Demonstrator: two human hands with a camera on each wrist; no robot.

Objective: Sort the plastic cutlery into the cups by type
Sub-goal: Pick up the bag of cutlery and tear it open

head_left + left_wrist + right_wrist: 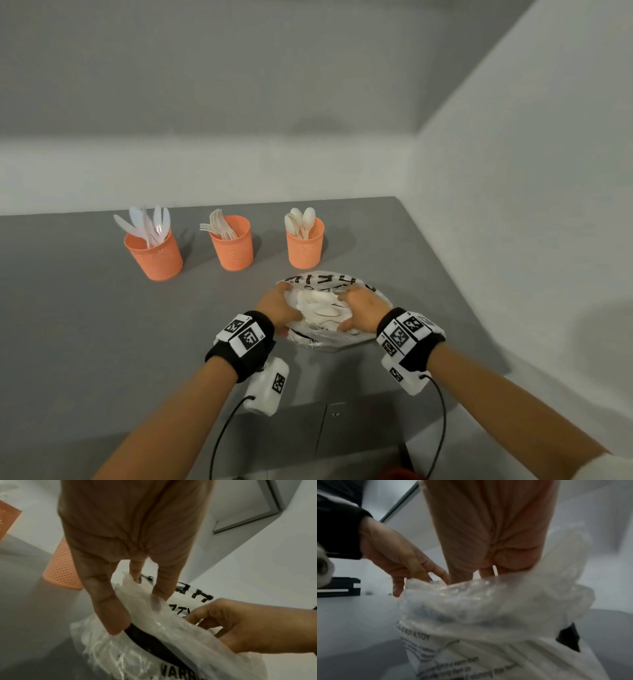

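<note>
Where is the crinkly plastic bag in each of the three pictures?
Head: the plastic bag lies low in the middle, on the grey counter between the left hand and right hand.
Left wrist: bottom centre to right, under the fingers.
Right wrist: lower middle and right.
Shared landmark: the bag's black printed lettering.

head view above, wrist views close, sharing bag (329,310)

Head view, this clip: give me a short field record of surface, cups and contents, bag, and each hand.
surface: grey counter
left cup: knives
middle cup: forks
right cup: spoons
bag: clear printed plastic, on counter before the cups, white cutlery inside
left hand: grips bag's left edge
right hand: grips bag's right edge
</note>
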